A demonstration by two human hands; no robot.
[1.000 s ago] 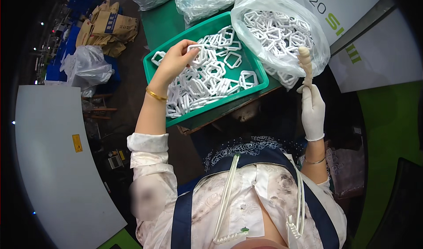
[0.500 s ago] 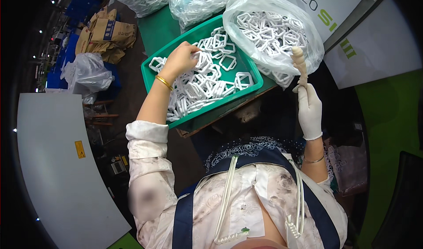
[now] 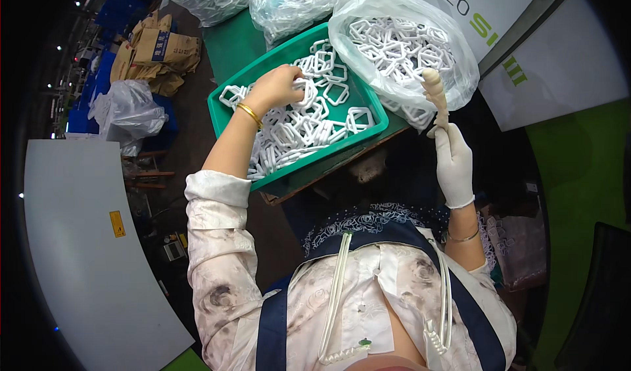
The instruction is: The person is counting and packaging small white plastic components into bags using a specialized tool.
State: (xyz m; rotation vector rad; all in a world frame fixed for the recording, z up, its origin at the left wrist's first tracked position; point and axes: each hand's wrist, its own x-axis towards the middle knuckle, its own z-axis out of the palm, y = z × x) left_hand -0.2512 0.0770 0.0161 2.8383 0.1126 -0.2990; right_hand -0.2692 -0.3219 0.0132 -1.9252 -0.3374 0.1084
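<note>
The bare left hand [image 3: 281, 90] has its fingers down among white rings [image 3: 289, 134] in a green tray [image 3: 360, 96]; whether they pinch one, the view cannot tell. The right hand [image 3: 453, 164] grasps a cream stick [image 3: 436, 95], which rises above its fingertips. Rings below and beside the left fingers overlap, so hooked corners could drag neighbours over the rim. Right of those fingers, a bag [image 3: 463, 90] gapes against the tray; a knock might spill its contents. The rings look smooth, hard and angular; the stick is knobbly, the bag filmy and crinkled.
</note>
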